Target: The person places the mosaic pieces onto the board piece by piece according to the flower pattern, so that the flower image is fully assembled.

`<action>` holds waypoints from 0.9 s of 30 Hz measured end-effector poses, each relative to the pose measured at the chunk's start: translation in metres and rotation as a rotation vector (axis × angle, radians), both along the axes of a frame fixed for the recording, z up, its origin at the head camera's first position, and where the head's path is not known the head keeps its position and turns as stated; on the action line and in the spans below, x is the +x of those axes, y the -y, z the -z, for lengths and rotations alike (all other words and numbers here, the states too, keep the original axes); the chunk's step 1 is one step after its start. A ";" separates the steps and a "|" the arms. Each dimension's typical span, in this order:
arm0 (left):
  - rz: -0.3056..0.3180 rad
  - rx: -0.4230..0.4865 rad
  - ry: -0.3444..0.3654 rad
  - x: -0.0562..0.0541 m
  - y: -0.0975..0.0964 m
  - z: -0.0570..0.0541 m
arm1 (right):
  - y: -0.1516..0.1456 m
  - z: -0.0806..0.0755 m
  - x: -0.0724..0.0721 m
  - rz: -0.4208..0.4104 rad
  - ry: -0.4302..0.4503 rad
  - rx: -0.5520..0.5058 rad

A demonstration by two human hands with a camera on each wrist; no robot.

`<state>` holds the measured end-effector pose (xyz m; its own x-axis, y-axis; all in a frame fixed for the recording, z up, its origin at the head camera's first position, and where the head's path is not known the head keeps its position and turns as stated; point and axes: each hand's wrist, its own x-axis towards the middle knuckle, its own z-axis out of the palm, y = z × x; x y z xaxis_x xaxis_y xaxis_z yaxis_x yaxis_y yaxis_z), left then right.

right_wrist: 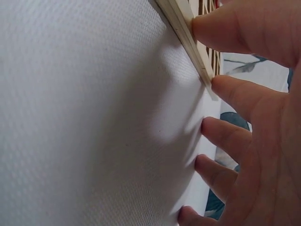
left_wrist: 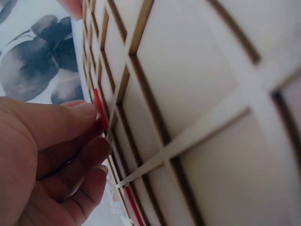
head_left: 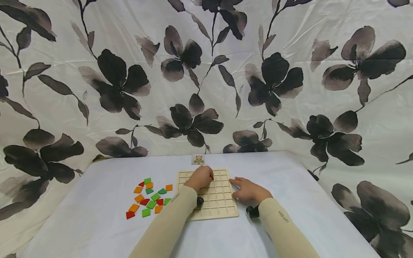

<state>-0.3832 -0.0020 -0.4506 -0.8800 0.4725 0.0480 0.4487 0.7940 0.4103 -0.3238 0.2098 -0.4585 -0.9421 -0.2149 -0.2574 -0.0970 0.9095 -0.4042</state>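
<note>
A wooden grid board (head_left: 222,214) with raised dividers lies on the table. Over its upper part, my left hand (head_left: 200,177) pinches a small red tile (left_wrist: 100,110) between thumb and fingers, the tile's edge right at the dividers. In the left wrist view, a second red tile (left_wrist: 134,206) sits in a slot farther along the grid; the left hand hides it from the head view. My right hand (head_left: 249,190) is beside the board's right edge, its fingers spread. Its thumb and index fingertip touch the board's rim (right_wrist: 190,42), and the other fingertips rest on the cloth.
Left of the board, several loose tiles (head_left: 155,196) in green, orange and red lie scattered. Just beyond the board's far edge is a small card (head_left: 198,159) with a coloured pattern. A white cloth (head_left: 96,222) covers the table, and a floral curtain (head_left: 226,96) hangs behind.
</note>
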 end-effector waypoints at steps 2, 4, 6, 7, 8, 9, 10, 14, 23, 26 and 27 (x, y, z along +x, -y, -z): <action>0.013 0.003 0.005 0.002 0.003 0.000 | 0.000 0.000 0.000 0.001 0.002 -0.001; 0.018 0.016 0.009 0.003 0.007 0.000 | -0.001 0.001 0.000 0.001 0.004 -0.001; 0.013 0.032 0.016 0.005 0.012 -0.002 | -0.001 0.001 0.001 0.003 0.003 -0.003; 0.006 0.039 0.024 0.006 0.016 -0.003 | -0.001 0.001 0.001 0.003 0.002 -0.003; 0.002 0.042 0.024 0.007 0.020 -0.005 | -0.001 0.000 0.001 0.001 -0.001 -0.004; -0.003 0.048 0.025 0.008 0.024 -0.007 | -0.001 0.000 0.001 0.001 -0.003 -0.006; -0.007 0.049 0.024 0.009 0.029 -0.008 | -0.001 0.000 0.002 0.002 -0.005 -0.006; -0.038 0.052 0.002 0.015 0.051 -0.014 | 0.000 -0.001 0.002 -0.007 -0.011 -0.005; -0.197 -0.010 0.010 0.019 0.101 -0.026 | 0.002 -0.004 0.003 -0.003 -0.008 0.013; -0.233 -0.033 0.014 0.021 0.116 -0.032 | 0.002 -0.004 0.002 -0.004 -0.004 0.013; -0.238 -0.042 0.007 0.022 0.121 -0.033 | 0.002 -0.004 0.003 -0.003 -0.002 0.015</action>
<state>-0.3612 -0.1228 -0.4174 -0.9671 0.2531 0.0263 0.2440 0.8934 0.3772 -0.3213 0.2079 -0.4543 -0.9421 -0.2134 -0.2585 -0.1001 0.9151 -0.3905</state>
